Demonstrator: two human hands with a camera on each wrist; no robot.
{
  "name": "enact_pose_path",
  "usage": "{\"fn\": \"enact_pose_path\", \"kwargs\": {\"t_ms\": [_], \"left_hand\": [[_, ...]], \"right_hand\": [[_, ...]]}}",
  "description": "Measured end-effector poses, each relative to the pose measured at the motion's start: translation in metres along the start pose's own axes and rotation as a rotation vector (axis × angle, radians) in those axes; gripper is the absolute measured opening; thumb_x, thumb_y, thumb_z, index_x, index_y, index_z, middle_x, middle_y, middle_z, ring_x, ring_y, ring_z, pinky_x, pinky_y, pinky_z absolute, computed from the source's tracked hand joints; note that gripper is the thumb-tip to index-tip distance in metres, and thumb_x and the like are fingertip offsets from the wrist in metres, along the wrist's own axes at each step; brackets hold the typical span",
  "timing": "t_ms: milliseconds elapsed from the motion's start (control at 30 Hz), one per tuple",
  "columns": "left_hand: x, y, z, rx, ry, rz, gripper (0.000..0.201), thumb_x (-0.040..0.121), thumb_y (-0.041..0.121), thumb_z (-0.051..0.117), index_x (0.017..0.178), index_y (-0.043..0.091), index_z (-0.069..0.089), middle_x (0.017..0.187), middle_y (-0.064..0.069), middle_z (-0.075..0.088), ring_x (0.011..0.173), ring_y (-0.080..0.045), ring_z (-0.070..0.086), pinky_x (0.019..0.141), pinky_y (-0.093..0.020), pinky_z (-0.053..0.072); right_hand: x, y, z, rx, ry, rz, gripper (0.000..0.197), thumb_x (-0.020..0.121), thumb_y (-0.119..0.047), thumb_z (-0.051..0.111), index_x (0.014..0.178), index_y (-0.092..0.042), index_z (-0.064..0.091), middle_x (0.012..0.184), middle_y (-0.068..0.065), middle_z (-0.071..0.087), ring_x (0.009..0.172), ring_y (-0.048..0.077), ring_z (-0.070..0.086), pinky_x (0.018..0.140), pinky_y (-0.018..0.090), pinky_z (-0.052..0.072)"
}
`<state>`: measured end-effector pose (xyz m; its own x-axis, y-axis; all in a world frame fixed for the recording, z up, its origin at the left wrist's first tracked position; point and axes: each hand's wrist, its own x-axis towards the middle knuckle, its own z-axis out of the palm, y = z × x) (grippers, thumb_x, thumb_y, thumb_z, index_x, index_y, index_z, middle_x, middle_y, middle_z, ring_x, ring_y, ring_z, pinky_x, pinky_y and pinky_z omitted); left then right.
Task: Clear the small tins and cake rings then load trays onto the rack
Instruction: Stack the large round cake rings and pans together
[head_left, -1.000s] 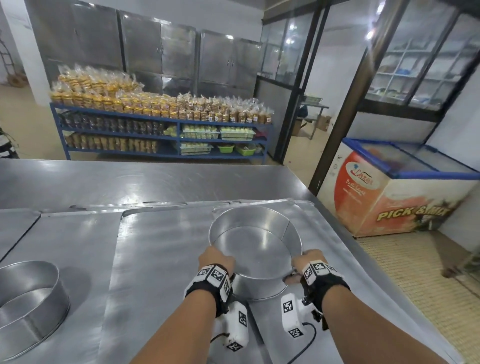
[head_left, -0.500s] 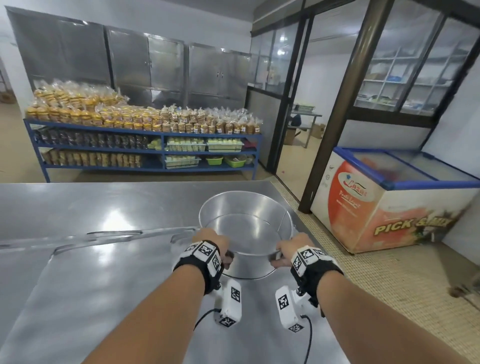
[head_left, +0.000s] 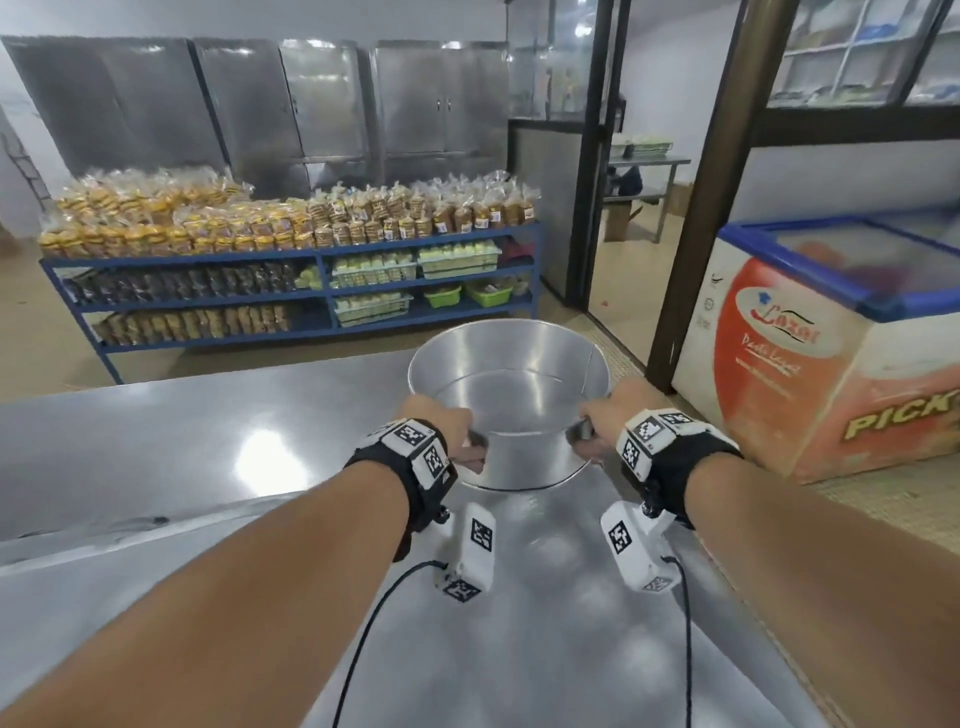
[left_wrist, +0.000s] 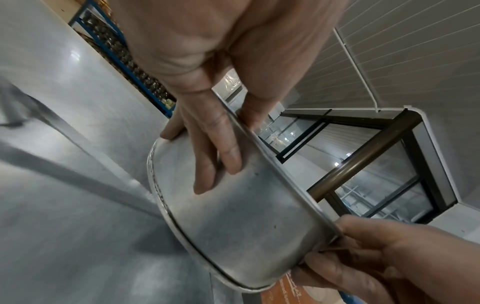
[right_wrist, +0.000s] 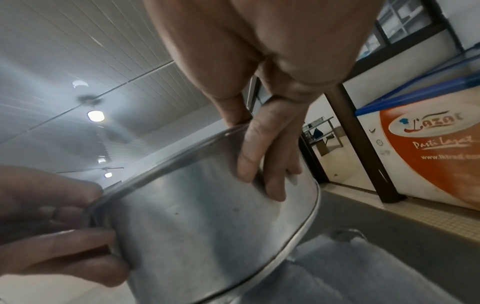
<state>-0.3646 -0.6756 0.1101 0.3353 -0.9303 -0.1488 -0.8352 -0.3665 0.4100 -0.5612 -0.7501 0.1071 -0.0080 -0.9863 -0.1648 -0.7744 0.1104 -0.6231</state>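
A large round metal cake ring (head_left: 511, 384) hangs in the air above the steel table (head_left: 156, 447), tilted a little toward me. My left hand (head_left: 457, 439) grips its left rim, thumb inside and fingers (left_wrist: 221, 160) down the outer wall (left_wrist: 246, 216). My right hand (head_left: 602, 431) grips the right rim the same way, its fingers (right_wrist: 262, 168) spread on the outer wall (right_wrist: 207, 226). In the left wrist view my right hand (left_wrist: 384, 259) pinches the far rim. In the right wrist view my left hand (right_wrist: 52, 226) holds the near rim.
A blue shelf rack (head_left: 311, 291) stacked with bagged baked goods stands beyond the table. A chest freezer (head_left: 831, 343) with a blue-framed lid stands on the right, past a dark post (head_left: 696, 208). Steel cabinets (head_left: 311, 104) line the back wall.
Both hands have lifted the ring off the table and carried it up and forward. My head has raised, so the second ring at the left has left the view.
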Motion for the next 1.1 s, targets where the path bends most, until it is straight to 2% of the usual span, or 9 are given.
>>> {"fn": "enact_pose_path", "kwargs": {"t_ms": [200, 300, 467, 567, 667, 733, 833, 933, 1100], "left_hand": [[0.065, 0.009, 0.02, 0.368, -0.041, 0.114, 0.05, 0.095, 0.063, 0.044, 0.129, 0.028, 0.056, 0.122, 0.006, 0.064, 0.113, -0.023, 0.062, 0.093, -0.029, 0.051], [0.093, 0.007, 0.029, 0.648, -0.061, 0.207, 0.054, 0.094, 0.064, 0.045, 0.132, 0.027, 0.055, 0.126, 0.004, 0.062, 0.116, -0.026, 0.06, 0.098, -0.031, 0.05], [0.121, -0.004, 0.053, 0.826, -0.043, 0.192, 0.065, 0.092, 0.071, 0.038, 0.13, 0.021, 0.051, 0.124, 0.0, 0.063, 0.114, -0.026, 0.062, 0.095, -0.028, 0.048], [0.145, -0.007, 0.058, 0.872, -0.007, 0.226, 0.063, 0.093, 0.068, 0.038, 0.131, 0.02, 0.052, 0.127, 0.0, 0.061, 0.119, -0.027, 0.058, 0.103, -0.034, 0.046], [0.154, -0.001, 0.056, 0.866, -0.035, 0.2, 0.047, 0.104, 0.041, 0.034, 0.138, 0.01, 0.045, 0.137, -0.008, 0.055, 0.125, -0.028, 0.053, 0.111, -0.041, 0.04], [0.156, 0.004, 0.056, 0.719, -0.057, 0.213, 0.039, 0.105, 0.025, 0.037, 0.138, 0.005, 0.044, 0.133, -0.015, 0.058, 0.105, -0.024, 0.065, 0.101, -0.037, 0.051], [0.164, 0.008, 0.059, 0.745, -0.002, 0.213, 0.058, 0.1, 0.057, 0.036, 0.136, 0.014, 0.049, 0.133, -0.004, 0.059, 0.118, -0.027, 0.059, 0.101, -0.032, 0.046], [0.176, 0.001, 0.071, 0.577, -0.032, 0.113, 0.054, 0.102, 0.051, 0.037, 0.138, 0.013, 0.047, 0.138, -0.003, 0.053, 0.131, -0.029, 0.047, 0.111, -0.038, 0.038], [0.188, -0.008, 0.086, 0.402, 0.052, 0.104, 0.062, 0.094, 0.066, 0.041, 0.135, 0.02, 0.047, 0.128, 0.002, 0.06, 0.117, -0.026, 0.059, 0.099, -0.032, 0.047]], "right_hand": [[0.043, 0.008, 0.013, -0.049, 0.061, -0.104, 0.044, 0.086, -0.02, 0.069, 0.121, 0.004, 0.059, 0.124, 0.021, 0.06, 0.116, 0.034, 0.058, 0.079, 0.031, 0.041], [0.056, 0.006, 0.018, -0.038, 0.07, -0.106, 0.032, 0.088, -0.018, 0.066, 0.113, 0.001, 0.063, 0.11, 0.019, 0.064, 0.103, 0.032, 0.061, 0.079, 0.032, 0.047], [0.077, 0.013, 0.038, 0.053, 0.108, -0.046, 0.02, 0.091, -0.011, 0.058, 0.072, -0.005, 0.055, 0.061, 0.005, 0.053, 0.05, 0.017, 0.05, 0.032, 0.014, 0.036], [0.092, 0.012, 0.05, 0.042, 0.161, -0.045, 0.017, 0.091, -0.019, 0.058, 0.084, -0.003, 0.059, 0.067, 0.006, 0.055, 0.063, 0.023, 0.054, 0.051, 0.02, 0.04], [0.109, 0.009, 0.053, 0.0, 0.159, -0.064, 0.023, 0.092, -0.021, 0.059, 0.075, -0.006, 0.056, 0.079, 0.009, 0.06, 0.078, 0.026, 0.054, 0.065, 0.028, 0.04], [0.119, 0.009, 0.055, -0.005, 0.167, -0.067, 0.031, 0.093, -0.02, 0.057, 0.066, -0.009, 0.046, 0.083, 0.009, 0.058, 0.078, 0.025, 0.054, 0.059, 0.027, 0.04], [0.13, 0.012, 0.059, 0.038, 0.177, -0.041, 0.025, 0.09, -0.02, 0.061, 0.071, -0.009, 0.049, 0.075, 0.007, 0.057, 0.071, 0.024, 0.054, 0.049, 0.025, 0.035], [0.135, 0.02, 0.064, 0.037, 0.146, -0.023, 0.024, 0.086, -0.017, 0.066, 0.07, -0.009, 0.05, 0.066, 0.003, 0.053, 0.068, 0.022, 0.054, 0.048, 0.023, 0.035], [0.145, 0.03, 0.076, 0.036, 0.185, -0.025, 0.034, 0.089, -0.024, 0.065, 0.115, -0.002, 0.061, 0.11, 0.017, 0.063, 0.102, 0.032, 0.061, 0.071, 0.028, 0.04]]}}
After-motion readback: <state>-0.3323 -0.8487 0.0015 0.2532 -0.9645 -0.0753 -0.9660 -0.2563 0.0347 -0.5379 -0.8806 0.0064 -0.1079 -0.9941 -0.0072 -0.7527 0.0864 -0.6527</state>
